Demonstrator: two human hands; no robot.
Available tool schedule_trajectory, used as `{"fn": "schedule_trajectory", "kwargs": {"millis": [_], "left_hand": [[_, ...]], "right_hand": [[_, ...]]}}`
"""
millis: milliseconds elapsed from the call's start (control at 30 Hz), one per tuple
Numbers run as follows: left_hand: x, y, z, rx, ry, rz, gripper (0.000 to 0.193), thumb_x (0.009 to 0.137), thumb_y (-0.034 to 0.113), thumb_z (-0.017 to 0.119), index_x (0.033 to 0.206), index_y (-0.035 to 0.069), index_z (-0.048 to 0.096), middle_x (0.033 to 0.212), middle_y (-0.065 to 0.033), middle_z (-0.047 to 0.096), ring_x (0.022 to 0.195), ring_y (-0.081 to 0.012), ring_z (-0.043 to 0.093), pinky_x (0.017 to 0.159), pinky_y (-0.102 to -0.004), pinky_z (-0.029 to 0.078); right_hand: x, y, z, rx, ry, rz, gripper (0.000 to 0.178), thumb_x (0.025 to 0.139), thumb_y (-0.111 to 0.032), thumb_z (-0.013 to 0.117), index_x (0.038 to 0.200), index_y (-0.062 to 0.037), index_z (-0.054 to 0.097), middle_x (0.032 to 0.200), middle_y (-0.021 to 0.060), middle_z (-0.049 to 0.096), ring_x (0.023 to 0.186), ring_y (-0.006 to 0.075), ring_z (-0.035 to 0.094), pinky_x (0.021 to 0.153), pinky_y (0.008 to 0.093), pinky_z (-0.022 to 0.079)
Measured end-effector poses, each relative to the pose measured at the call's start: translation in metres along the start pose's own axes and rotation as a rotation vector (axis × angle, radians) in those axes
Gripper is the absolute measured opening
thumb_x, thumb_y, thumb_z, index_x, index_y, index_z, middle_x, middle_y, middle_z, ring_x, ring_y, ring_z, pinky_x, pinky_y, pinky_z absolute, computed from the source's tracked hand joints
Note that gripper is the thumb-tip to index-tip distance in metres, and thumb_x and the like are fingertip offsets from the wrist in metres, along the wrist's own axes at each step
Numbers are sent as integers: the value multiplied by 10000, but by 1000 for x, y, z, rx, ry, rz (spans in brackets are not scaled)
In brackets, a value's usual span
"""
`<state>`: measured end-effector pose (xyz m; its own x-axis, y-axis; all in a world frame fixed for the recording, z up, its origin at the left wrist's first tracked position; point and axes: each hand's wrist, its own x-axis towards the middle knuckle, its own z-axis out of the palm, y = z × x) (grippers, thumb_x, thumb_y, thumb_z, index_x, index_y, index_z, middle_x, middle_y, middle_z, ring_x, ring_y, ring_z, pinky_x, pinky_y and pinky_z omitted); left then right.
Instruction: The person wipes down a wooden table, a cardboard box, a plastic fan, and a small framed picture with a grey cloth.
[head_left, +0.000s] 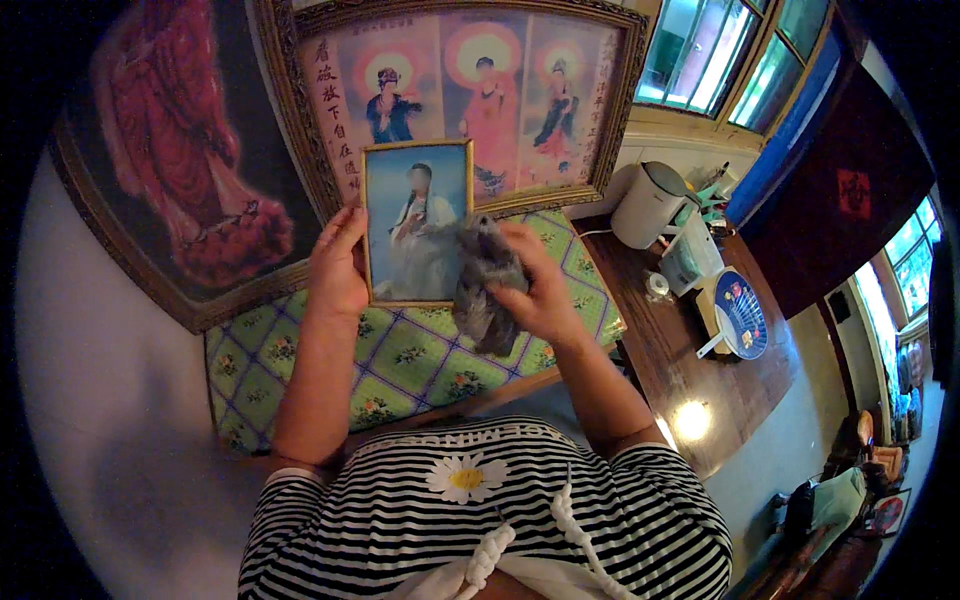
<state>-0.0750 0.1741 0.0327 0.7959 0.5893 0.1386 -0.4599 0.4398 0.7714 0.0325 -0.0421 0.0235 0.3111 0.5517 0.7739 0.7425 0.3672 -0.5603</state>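
My left hand [338, 262] grips the left edge of a small gold-framed picture [418, 250], which shows a white-robed figure on a blue ground. The picture is held upright above a table covered with a green checked, flowered cloth [400, 370]. A crumpled dark grey rag [487, 290] is bunched in my right hand [540, 283], its fingers closed on it. The rag overlaps the lower right edge of the picture and hides that part of the frame.
Behind stands a large framed print of three figures [610, 110]; another large framed picture [190, 170] leans at left. On the brown wooden table [650, 370] at right are a white kettle [648, 205], a clear plastic box [692, 258], a small jar [657, 287] and a blue fan [740, 315].
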Motion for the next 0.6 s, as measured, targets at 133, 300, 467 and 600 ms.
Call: {"fn": "schedule_trajectory", "kwargs": {"millis": [133,300,467,600], "left_hand": [[-5,3,9,-34,21,32,223,846,121,549,1050,31,543,987,-57,591,887,-167,578,775,-315,479],[0,1,28,-90,165,225,326,859,225,523,1124,39,496,1086,-77,538,984,-194,529,837,-342,440],[-18,-20,78,-89,327,297,289,867,178,531,1099,5,513,1020,-56,547,918,-146,527,788,-289,450],[-12,-34,69,257,309,418,338,887,189,494,1163,-5,487,1056,-46,541,937,-114,495,814,-248,398]], "right_hand": [[-28,1,11,64,-33,121,360,737,-68,575,1085,-7,506,1109,113,483,1045,241,470,911,328,344],[-22,-9,31,955,543,728,346,886,-252,469,1159,-39,463,1095,97,524,940,229,549,839,327,440],[-17,12,75,1240,567,915,461,886,-404,443,1184,-52,435,1123,101,520,992,234,529,858,379,438],[-18,-2,95,1266,554,887,486,870,-439,452,1156,-47,457,1133,94,520,990,234,528,853,387,439]]}}
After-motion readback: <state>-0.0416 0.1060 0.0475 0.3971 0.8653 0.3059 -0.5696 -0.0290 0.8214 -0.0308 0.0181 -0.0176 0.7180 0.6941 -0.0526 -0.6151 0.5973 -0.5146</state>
